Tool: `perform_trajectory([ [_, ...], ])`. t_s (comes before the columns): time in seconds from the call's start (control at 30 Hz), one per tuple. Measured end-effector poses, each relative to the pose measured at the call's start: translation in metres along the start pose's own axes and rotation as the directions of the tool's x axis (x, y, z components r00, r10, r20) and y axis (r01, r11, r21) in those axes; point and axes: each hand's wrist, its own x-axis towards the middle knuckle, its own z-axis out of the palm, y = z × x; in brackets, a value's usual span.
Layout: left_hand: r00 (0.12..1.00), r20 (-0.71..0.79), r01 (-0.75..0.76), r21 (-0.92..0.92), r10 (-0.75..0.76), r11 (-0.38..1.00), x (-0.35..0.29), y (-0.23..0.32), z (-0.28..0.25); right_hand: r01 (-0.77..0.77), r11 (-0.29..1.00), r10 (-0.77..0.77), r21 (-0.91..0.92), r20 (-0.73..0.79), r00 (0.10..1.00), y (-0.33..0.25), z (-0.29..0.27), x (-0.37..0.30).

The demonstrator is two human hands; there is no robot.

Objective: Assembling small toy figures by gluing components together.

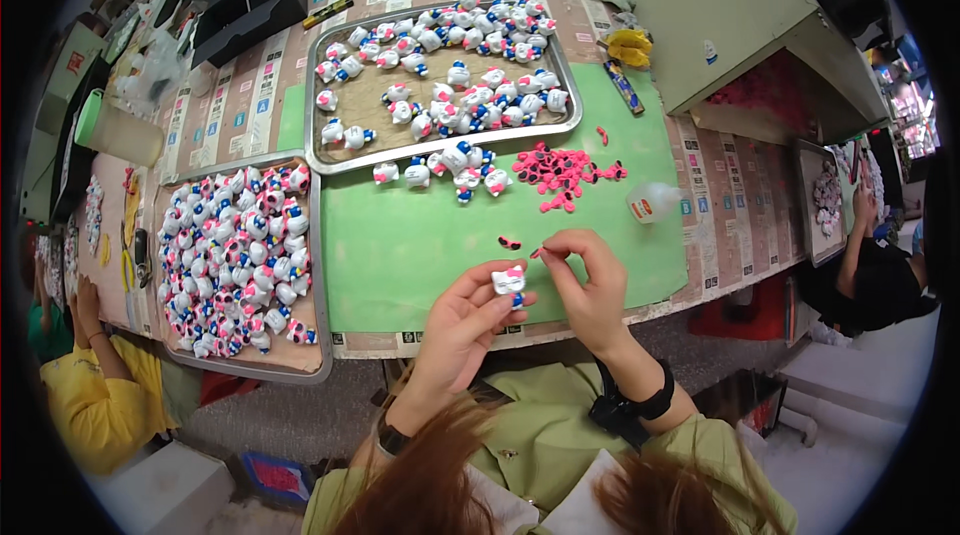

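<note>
Above the near part of the green mat (pixel 400 275), we held one white cat-shaped figurine (pixel 509 282) in our left hand (pixel 465 320), with thumb and fingers closed about its lower part. Our right hand (pixel 590 295) pinched a small pink piece (pixel 536 253) between thumb and fingertip, just beside the figurine and apart from it. We judged loss of the piece to be the main hazard: our fingertips covered much of it, so a slack or off-centre pinch could let it drop or turn. A loose left-hand hold could likewise allow the figurine to twist under pressure. Just beyond the hands lay one loose pink-and-black piece (pixel 509 244), which a passing finger could sweep aside. Farther out, we noted a pile of pink-and-black pieces (pixel 565 173) and, to its right, a small bottle (pixel 654 203); we could not tell whether it was capped, so a knock could cause a spill. Several loose figurines (pixel 465 167) lay along the near rim of the rear tray (pixel 575 120), where a nudge could scatter them. To our left, the left tray (pixel 322 265) was crowded with figurines; a bump could dislodge some.
</note>
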Motion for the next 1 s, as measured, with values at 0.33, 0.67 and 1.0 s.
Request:
perform_trajectory([
  [0.33, 0.999, 0.038, 0.006, -0.104, -0.002, 0.995, 0.003, -0.003, 0.0, -0.016, 0.998, 0.014, 0.061, 0.042, 0.999, 0.004, 0.009, -0.021],
  [0.67, 0.998, 0.049, 0.049, -0.127, -0.043, 0.991, 0.003, -0.005, 0.002, -0.304, 0.829, 0.306, 0.47, 0.074, 0.949, 0.005, 0.01, -0.017],
  [1.0, 0.997, -0.073, -0.009, 0.032, 0.011, 0.999, 0.0, 0.004, -0.003, 0.234, 0.888, -0.164, -0.396, 0.203, 0.966, 0.025, -0.019, -0.003],
])
